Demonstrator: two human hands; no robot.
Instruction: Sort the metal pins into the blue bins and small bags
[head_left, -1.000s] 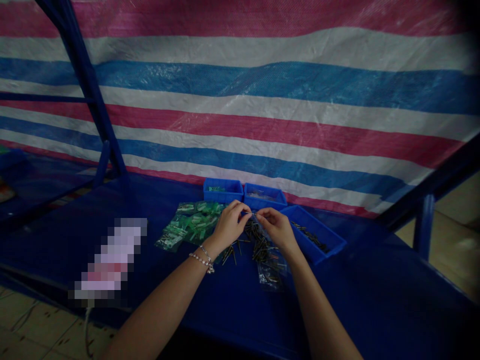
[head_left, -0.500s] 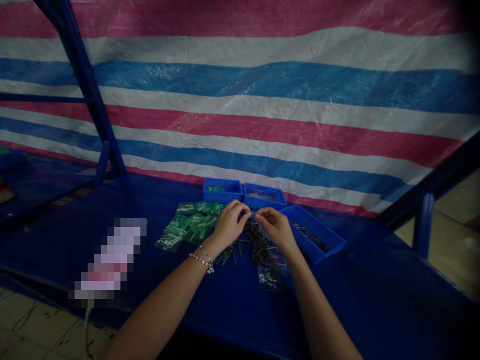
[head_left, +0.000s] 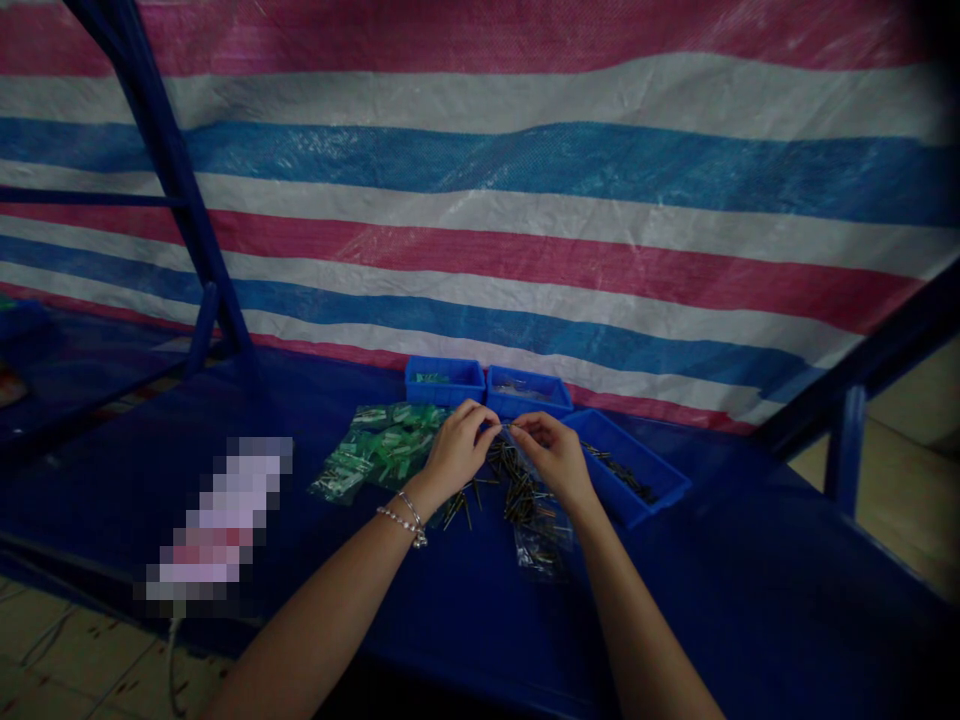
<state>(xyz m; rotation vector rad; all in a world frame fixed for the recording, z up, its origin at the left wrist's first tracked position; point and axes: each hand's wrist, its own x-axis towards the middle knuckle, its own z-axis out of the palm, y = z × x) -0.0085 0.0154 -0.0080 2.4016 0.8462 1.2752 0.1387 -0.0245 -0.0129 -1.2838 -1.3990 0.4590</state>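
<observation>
Extending over the near part of the blue bench [head_left: 450, 625], two bare forearms lead up to a pair of hands, the left wrist wearing bracelets [head_left: 403, 518] (one of them beaded). Near the bench's front edge at the left lies a pixelated, pale pinkish object [head_left: 217, 515], with a cable [head_left: 172, 665] hanging below it. A clear plastic bag [head_left: 541, 557] lies on the bench just inside the right forearm. Beyond it, a loose heap of dark, slender rods [head_left: 519, 488] spreads between the hands, a few straying toward the left wrist. Green-and-clear packets [head_left: 386, 450] are piled to the left of the left hand.

Above the far end of the heap, the left hand [head_left: 460, 447] and the right hand [head_left: 556, 455] nearly meet, thumb and fingers of each pinched together on a small thin piece [head_left: 505, 427]; it seems pale, though it is too tiny and dim to make out its shape.

Just beside the right hand sits a long blue bin [head_left: 652, 510] of dark rods. Farther back stand two smaller blue bins [head_left: 446, 393], side by side, before a striped tarp [head_left: 525, 240].
</observation>
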